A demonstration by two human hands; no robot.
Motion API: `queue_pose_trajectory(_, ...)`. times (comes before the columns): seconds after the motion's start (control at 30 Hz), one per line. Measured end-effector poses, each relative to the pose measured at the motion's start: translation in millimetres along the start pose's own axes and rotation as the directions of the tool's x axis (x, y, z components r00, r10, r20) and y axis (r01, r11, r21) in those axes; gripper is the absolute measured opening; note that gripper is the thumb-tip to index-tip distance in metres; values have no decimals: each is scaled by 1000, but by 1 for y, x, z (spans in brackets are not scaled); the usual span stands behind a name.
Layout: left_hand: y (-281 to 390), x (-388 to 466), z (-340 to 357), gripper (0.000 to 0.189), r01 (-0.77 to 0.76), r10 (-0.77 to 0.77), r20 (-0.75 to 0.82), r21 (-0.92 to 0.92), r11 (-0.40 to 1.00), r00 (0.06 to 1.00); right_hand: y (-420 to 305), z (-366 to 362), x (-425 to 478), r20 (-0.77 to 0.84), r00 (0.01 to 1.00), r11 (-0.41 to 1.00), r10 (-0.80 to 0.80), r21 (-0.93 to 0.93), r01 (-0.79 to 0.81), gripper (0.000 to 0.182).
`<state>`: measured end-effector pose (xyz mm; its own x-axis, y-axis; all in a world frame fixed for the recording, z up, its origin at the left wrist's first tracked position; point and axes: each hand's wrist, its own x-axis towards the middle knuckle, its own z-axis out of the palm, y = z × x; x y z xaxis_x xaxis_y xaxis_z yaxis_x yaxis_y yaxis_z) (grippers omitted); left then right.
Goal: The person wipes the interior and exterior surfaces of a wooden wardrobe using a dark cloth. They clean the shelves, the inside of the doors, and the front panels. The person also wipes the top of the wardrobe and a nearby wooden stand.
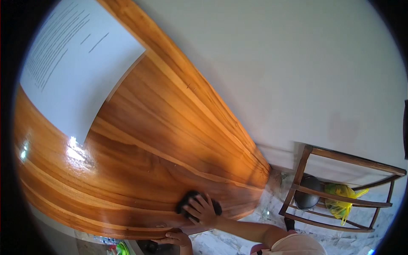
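A glossy wooden tabletop with streaked brown grain stretches from the upper left to the lower right. My right hand lies with spread fingers on a wadded black cloth, pressing it against the wood near the table's right part. Parts of the cloth are blurred, and my palm covers its middle. At the near edge, my left hand has its fingers curled over the table's rim. A large white sheet bearing lines of writing covers the tabletop's upper left.
A pale wall runs along the table's far side. To the right, a wooden frame holds a dark rounded object and a yellow plastic bag. Marbled floor shows below. Green plastic items sit beneath the near edge.
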<state>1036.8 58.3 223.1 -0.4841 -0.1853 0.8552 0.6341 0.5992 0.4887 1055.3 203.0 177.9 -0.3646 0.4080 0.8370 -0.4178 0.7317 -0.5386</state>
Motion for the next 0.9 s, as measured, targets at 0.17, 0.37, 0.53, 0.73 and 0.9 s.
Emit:
queue_pose_trajectory(0.17, 20, 3, -17, 72, 42, -43, -17, -57, 998, 999, 77, -53, 120, -129, 990, 997, 61, -36, -66, 61)
queue_pose_trajectory(0.37, -53, -52, -10, 66, -54, 53, 22, 4, 999, 998, 236, -56, 13, -453, 810, 897, 373, -47, -439, 52)
queue_pose_trajectory(0.53, -79, -136, 4, 71, -11, 15, 78, -52, 999, 997, 295, 3, -198, -464, 668, 777, 581, 73, -625, 55)
queue_pose_trajectory(0.73, -141, -258, 14, 78, -6, 83, 211, -343, 939, 974, 352, 37, -367, -464, 503, 629, 729, 164, -760, 58)
queue_pose_trajectory(0.9, -224, -354, 48, 75, 88, 73, 333, -446, 891, 940, 362, 57, -415, -573, 616, 776, 541, 58, -628, 55)
